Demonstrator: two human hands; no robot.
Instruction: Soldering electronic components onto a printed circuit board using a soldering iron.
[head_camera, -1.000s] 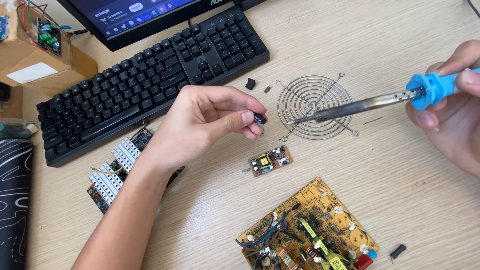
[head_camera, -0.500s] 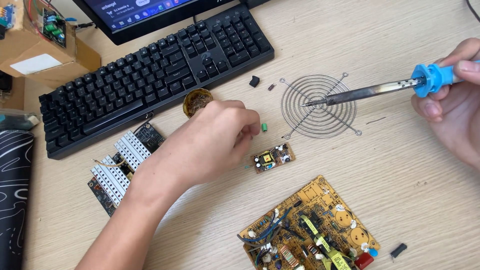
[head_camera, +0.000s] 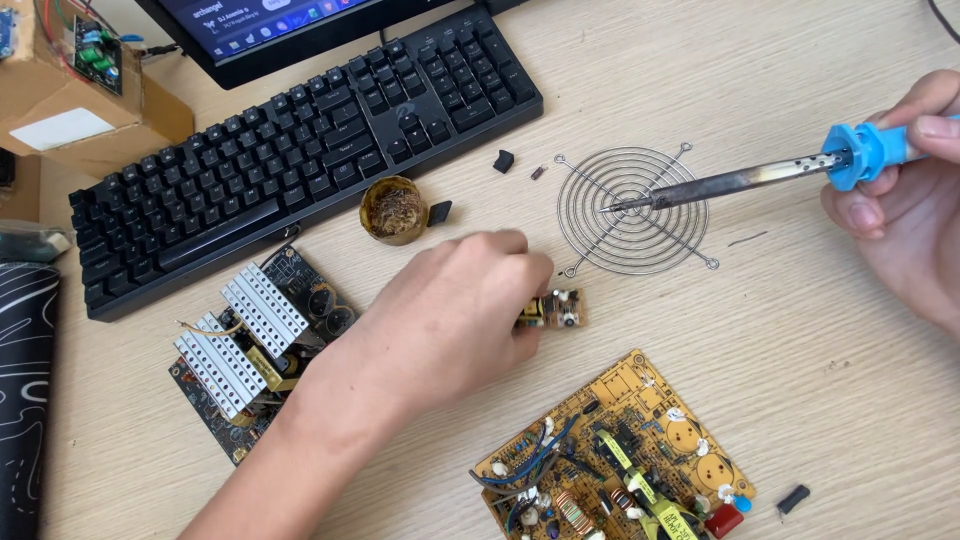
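Note:
My left hand (head_camera: 450, 320) rests palm down on the wooden table, its fingertips closed on the left end of a small brown circuit board (head_camera: 562, 309). My right hand (head_camera: 910, 190) at the right edge grips the blue handle of a soldering iron (head_camera: 740, 182). The iron's metal tip hovers over the middle of a round wire fan guard (head_camera: 632, 210) lying flat on the table.
A large yellow circuit board (head_camera: 620, 460) lies at the bottom. A board with white heat sinks (head_camera: 250, 340) sits left. A black keyboard (head_camera: 300, 130), a round tin (head_camera: 395, 210), small black parts (head_camera: 504, 160) and a cardboard box (head_camera: 70, 90) lie behind.
My left hand dropped from in front of the fan guard down to the small board and took hold of it. The soldering iron shifted slightly right and up.

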